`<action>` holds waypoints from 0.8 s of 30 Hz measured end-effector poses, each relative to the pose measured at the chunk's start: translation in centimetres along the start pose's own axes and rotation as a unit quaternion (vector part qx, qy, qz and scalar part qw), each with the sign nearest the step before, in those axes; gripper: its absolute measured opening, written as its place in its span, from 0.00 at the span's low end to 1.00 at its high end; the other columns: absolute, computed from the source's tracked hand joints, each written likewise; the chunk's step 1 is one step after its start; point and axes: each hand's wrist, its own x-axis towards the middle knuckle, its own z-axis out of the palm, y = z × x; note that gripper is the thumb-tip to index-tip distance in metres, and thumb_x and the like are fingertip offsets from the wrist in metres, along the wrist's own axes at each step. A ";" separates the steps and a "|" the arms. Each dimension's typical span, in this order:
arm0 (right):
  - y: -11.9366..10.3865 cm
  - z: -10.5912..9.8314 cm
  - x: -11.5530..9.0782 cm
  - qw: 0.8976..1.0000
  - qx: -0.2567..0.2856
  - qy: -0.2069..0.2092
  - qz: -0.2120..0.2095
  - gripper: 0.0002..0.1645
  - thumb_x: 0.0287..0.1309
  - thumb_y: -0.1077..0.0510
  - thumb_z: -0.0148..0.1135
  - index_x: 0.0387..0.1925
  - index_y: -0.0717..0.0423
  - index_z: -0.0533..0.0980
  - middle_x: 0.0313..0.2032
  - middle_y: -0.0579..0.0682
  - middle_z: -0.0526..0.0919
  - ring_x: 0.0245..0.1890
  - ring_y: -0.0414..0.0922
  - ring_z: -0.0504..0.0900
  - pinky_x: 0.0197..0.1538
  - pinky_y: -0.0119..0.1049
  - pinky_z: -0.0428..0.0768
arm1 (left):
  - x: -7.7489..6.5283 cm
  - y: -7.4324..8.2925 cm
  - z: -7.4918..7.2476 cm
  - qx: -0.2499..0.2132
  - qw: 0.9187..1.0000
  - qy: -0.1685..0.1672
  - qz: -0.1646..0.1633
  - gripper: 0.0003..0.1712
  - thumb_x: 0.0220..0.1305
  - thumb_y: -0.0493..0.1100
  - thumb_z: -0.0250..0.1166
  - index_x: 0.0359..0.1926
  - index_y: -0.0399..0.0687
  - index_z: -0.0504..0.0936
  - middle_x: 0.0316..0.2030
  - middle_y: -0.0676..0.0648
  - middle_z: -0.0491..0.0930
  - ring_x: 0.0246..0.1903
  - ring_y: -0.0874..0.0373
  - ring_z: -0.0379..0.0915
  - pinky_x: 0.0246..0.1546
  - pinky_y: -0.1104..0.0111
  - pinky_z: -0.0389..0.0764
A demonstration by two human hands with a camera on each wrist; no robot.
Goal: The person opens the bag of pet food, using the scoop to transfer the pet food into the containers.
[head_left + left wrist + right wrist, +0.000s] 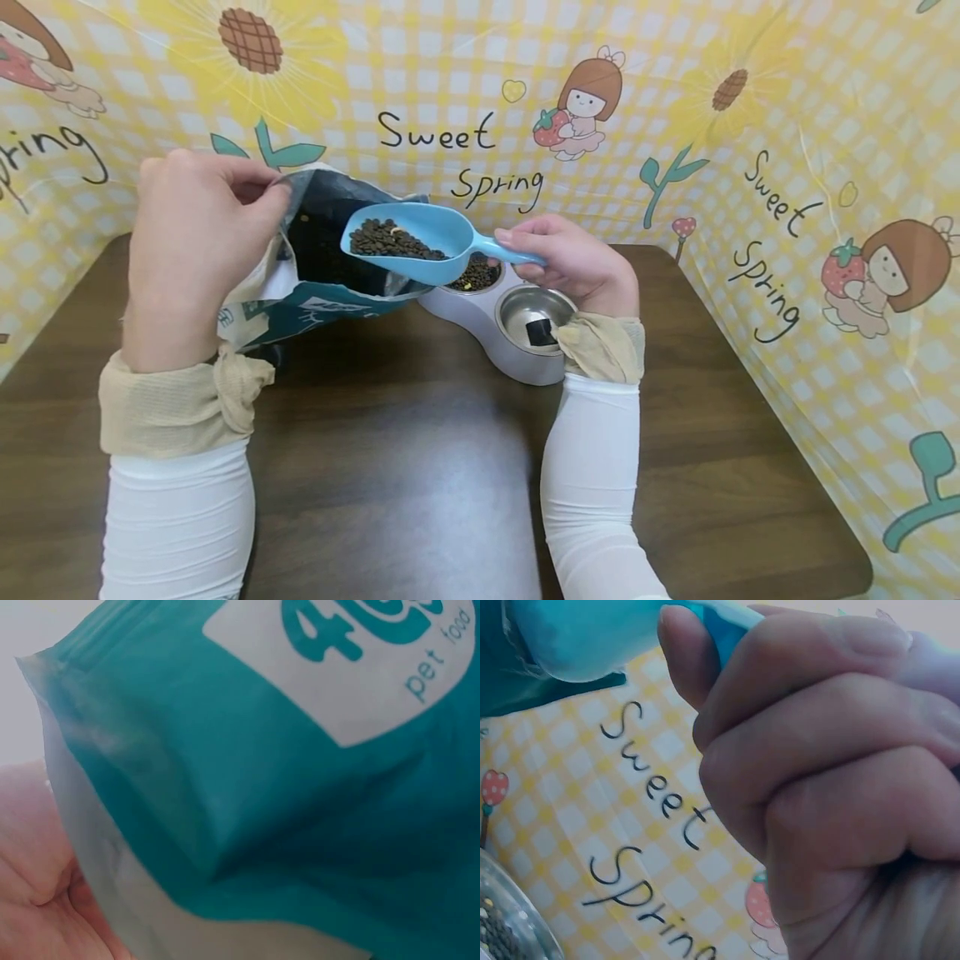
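My left hand pinches the upper edge of a teal pet food bag, whose mouth gapes toward me with a dark inside. In the left wrist view the bag fills most of the picture, its printed label reading "pet food". With curled fingers my right hand grips the handle of a light blue scoop. Brown kibble lies in the scoop, which is held level over the bag's mouth. The right wrist view shows the hand wrapped round the handle, the scoop at upper left.
Behind the scoop stands a pale double feeder. Its far metal bowl holds kibble; the near metal bowl has a dark square in its bottom. Patterned yellow cloth walls in the brown wooden table at back and sides.
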 end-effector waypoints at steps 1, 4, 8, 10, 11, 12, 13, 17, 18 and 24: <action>0.1 -0.3 -0.2 1.000 0.002 0.004 0.002 0.23 0.83 0.56 0.51 0.34 0.54 0.88 0.15 0.41 0.69 0.15 0.35 0.62 0.21 0.26 0.57 | 0.0 0.0 -0.1 -0.001 1.000 0.001 -0.001 0.19 0.77 0.46 0.61 0.50 0.39 0.94 0.44 0.31 0.92 0.46 0.37 0.87 0.27 0.89 0.60; 0.2 -1.0 -1.0 1.000 0.007 0.014 0.008 0.23 0.84 0.56 0.51 0.36 0.56 0.88 0.15 0.41 0.69 0.15 0.34 0.62 0.20 0.25 0.56 | 0.2 0.0 -0.2 0.005 1.000 0.001 -0.008 0.19 0.77 0.47 0.61 0.51 0.41 0.94 0.44 0.33 0.93 0.42 0.46 0.86 0.26 0.88 0.61; 0.4 -1.9 -1.8 1.000 0.009 0.015 0.003 0.24 0.84 0.56 0.49 0.35 0.56 0.87 0.15 0.41 0.70 0.14 0.33 0.62 0.20 0.26 0.54 | 0.3 -0.1 -0.3 0.012 1.000 0.001 -0.012 0.19 0.77 0.48 0.61 0.52 0.42 0.94 0.44 0.34 0.93 0.40 0.52 0.82 0.31 0.84 0.64; 0.7 -2.3 -2.3 1.000 0.013 0.018 0.002 0.24 0.84 0.57 0.48 0.34 0.55 0.87 0.15 0.40 0.70 0.14 0.33 0.63 0.20 0.27 0.54 | 0.3 -0.2 -0.2 0.007 1.000 0.005 -0.006 0.19 0.77 0.47 0.61 0.51 0.41 0.94 0.44 0.33 0.93 0.42 0.44 0.84 0.34 0.81 0.64; 0.8 -2.5 -2.6 1.000 0.018 0.020 0.001 0.24 0.84 0.57 0.49 0.34 0.55 0.86 0.15 0.40 0.70 0.14 0.33 0.63 0.21 0.27 0.53 | 0.3 -0.2 -0.2 0.008 1.000 0.007 -0.004 0.19 0.77 0.47 0.61 0.50 0.41 0.94 0.43 0.33 0.93 0.41 0.44 0.84 0.35 0.80 0.64; 0.9 -2.7 -2.9 0.999 0.023 0.025 0.001 0.24 0.84 0.57 0.49 0.33 0.54 0.86 0.15 0.40 0.71 0.14 0.33 0.63 0.21 0.27 0.53 | 0.2 -0.3 -0.2 0.006 1.000 0.010 -0.001 0.19 0.77 0.47 0.61 0.50 0.41 0.94 0.43 0.33 0.93 0.42 0.41 0.84 0.35 0.80 0.63; 1.1 -2.9 -3.1 0.999 0.027 0.030 0.002 0.24 0.84 0.57 0.49 0.34 0.54 0.86 0.16 0.40 0.71 0.14 0.32 0.63 0.21 0.28 0.52 | 0.2 -0.4 -0.2 0.003 1.000 0.012 0.002 0.19 0.77 0.46 0.61 0.49 0.40 0.94 0.42 0.32 0.93 0.43 0.38 0.85 0.36 0.80 0.62; 1.6 -3.8 -4.4 0.998 0.040 0.054 0.009 0.22 0.84 0.54 0.51 0.36 0.54 0.88 0.16 0.40 0.72 0.15 0.32 0.63 0.22 0.29 0.50 | 0.1 -0.6 -0.2 0.003 1.000 0.016 0.005 0.19 0.76 0.46 0.61 0.48 0.40 0.95 0.42 0.33 0.93 0.42 0.38 0.84 0.30 0.84 0.61; 1.8 -4.1 -4.7 0.997 0.043 0.062 0.011 0.22 0.85 0.53 0.52 0.37 0.55 0.88 0.16 0.39 0.72 0.15 0.31 0.63 0.22 0.29 0.49 | 0.0 -0.6 -0.1 0.002 1.000 0.017 0.007 0.18 0.76 0.46 0.62 0.48 0.40 0.95 0.41 0.32 0.93 0.42 0.38 0.84 0.29 0.85 0.61; 2.3 -5.5 -6.2 0.993 0.047 0.110 0.020 0.23 0.85 0.50 0.52 0.39 0.55 0.88 0.16 0.39 0.71 0.14 0.32 0.61 0.21 0.31 0.48 | 0.1 -0.6 -0.1 -0.004 1.000 0.017 0.013 0.18 0.75 0.46 0.62 0.48 0.41 0.95 0.40 0.33 0.93 0.26 0.73 0.73 0.24 0.88 0.62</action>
